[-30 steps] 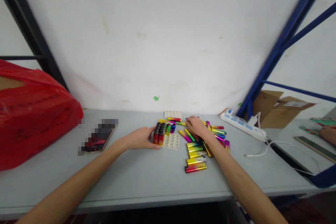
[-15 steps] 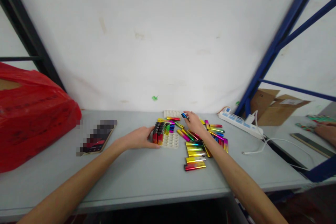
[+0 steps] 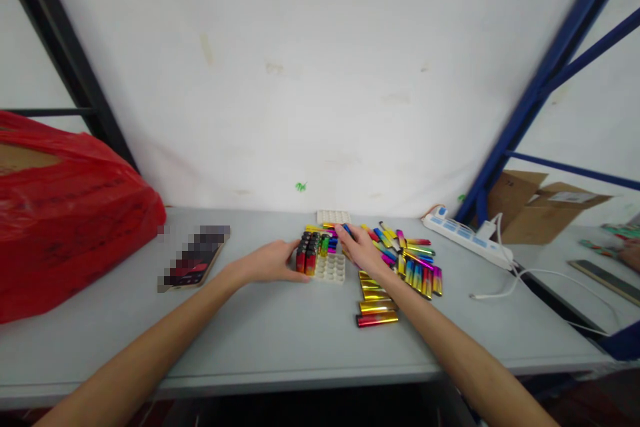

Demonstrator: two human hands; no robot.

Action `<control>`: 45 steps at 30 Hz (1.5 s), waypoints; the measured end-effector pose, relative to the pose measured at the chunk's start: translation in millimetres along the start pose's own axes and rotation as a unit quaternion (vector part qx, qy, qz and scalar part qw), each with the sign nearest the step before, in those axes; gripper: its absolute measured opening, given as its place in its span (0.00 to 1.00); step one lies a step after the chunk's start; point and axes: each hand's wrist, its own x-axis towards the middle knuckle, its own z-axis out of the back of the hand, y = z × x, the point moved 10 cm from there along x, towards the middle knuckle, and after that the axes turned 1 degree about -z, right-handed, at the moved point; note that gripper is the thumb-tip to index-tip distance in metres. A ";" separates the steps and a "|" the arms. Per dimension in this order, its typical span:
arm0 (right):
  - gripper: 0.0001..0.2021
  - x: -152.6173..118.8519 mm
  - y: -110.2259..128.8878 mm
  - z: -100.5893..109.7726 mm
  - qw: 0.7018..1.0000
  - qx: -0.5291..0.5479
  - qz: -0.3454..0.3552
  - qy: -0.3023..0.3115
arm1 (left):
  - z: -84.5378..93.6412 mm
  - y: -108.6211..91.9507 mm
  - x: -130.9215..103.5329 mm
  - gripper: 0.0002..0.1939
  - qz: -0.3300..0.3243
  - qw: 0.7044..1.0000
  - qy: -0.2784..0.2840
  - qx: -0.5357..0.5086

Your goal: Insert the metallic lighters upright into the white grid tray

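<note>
Lighters and tray on a grey surface (image 3: 260, 333), head view. Dark print on the red bag (image 3: 85, 227) and a pale label (image 3: 573, 197) on the carton (image 3: 535, 220) are too small to read; a green mark (image 3: 301, 186) on the wall (image 3: 320, 80) is likewise illegible. Compared with half a second earlier, the right hand (image 3: 363, 250) has moved leftward and nearer the person, from beside the second tray (image 3: 334, 216) to the right of the upright lighters (image 3: 306, 257), uncovering more of the loose lighters (image 3: 414, 275); the left hand (image 3: 270, 262) has kept its place. The right fingers grip a blue lighter (image 3: 349, 232), partly hidden by the hand. The left thumb and fingers are spread against the left side of the upright lighters; whether they grip or merely steady them cannot be told. These lighters stand in the left part of a white tray (image 3: 331, 269) with round sockets, several of which are vacant at the near right. Their tops are black, and the nearest bodies are red shading to yellow. The loose lighters, metallic yellow, red, blue and magenta, lie flat to the right.
</note>
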 end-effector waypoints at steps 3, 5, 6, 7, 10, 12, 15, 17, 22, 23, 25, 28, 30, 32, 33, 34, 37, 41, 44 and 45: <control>0.26 -5.3 11.2 4.2 0.994 -0.091 0.050 -0.042 | 0.6 0.7 0.0 0.40 0.001 1.000 -0.005 -0.004; 0.26 -8.5 14.8 5.1 0.987 -0.139 0.063 -0.056 | 0.5 1.2 -0.2 0.40 0.003 1.000 -0.003 -0.002; 0.25 -9.8 15.6 5.1 0.985 -0.150 0.065 -0.060 | 0.4 1.1 -0.3 0.40 0.003 1.000 -0.002 -0.001; 0.23 -10.7 16.1 5.0 0.984 -0.154 0.065 -0.062 | 0.6 0.7 -0.4 0.40 0.002 1.000 -0.001 0.000; 0.19 -12.1 18.3 2.4 0.985 -0.151 0.068 -0.055 | 1.1 0.3 -0.8 0.39 0.003 1.000 -0.001 0.000; 0.20 -12.7 20.5 1.3 0.985 -0.151 0.070 -0.052 | 0.7 0.6 -0.9 0.38 0.005 1.000 0.001 0.000; 0.21 -14.0 24.1 2.0 0.985 -0.148 0.073 -0.057 | 0.5 1.5 -0.5 0.39 0.008 1.000 0.000 0.006; 0.21 -14.8 25.5 1.0 0.985 -0.147 0.078 -0.052 | 0.6 1.5 -0.1 0.39 0.008 1.000 -0.001 0.009; 0.21 -13.8 16.4 -1.0 0.983 -0.171 0.058 -0.040 | 1.3 -1.4 -0.7 0.37 0.006 1.000 0.001 0.013; 0.20 -13.3 13.8 -1.0 0.983 -0.174 0.052 -0.038 | 1.7 -1.9 -1.0 0.37 0.008 1.000 0.001 0.013; 0.19 -12.3 10.9 -0.5 0.982 -0.179 0.047 -0.040 | 2.3 -3.1 -1.6 0.37 0.009 1.000 0.002 0.010; 0.17 -12.1 13.6 1.5 0.979 -0.190 0.061 -0.047 | 2.6 -4.0 -2.0 0.37 0.009 1.000 0.003 0.004; 0.16 -13.1 19.6 -0.4 0.976 -0.197 0.086 -0.029 | 2.4 -3.7 -1.8 0.38 0.010 1.000 0.002 -0.001; 0.15 -15.7 28.5 -6.2 0.969 -0.214 0.125 0.009 | 2.4 -3.5 -1.6 0.38 0.009 1.000 0.000 -0.005; 0.14 -17.7 33.2 -9.8 0.961 -0.231 0.147 0.030 | 2.4 -3.5 -1.6 0.38 0.009 1.000 0.000 -0.005; 0.14 -19.7 37.1 -12.8 0.952 -0.255 0.166 0.047 | 2.5 -3.2 -1.7 0.38 0.011 1.000 -0.001 -0.003; 0.17 -21.3 38.0 -16.2 0.922 -0.341 0.174 0.062 | 3.1 -2.4 -2.3 0.37 0.016 1.000 0.000 0.008; 0.21 -15.1 22.1 -13.3 0.920 -0.372 0.112 0.047 | 2.7 -2.0 -2.9 0.37 0.014 1.000 0.002 0.006; 0.18 -11.6 15.2 -14.1 0.940 -0.328 0.095 0.030 | 2.6 -2.3 -2.7 0.37 0.010 1.000 -0.001 0.001; 0.17 -10.7 13.8 -16.3 0.944 -0.316 0.093 0.032 | 2.7 -2.4 -2.6 0.37 0.011 1.000 -0.002 0.003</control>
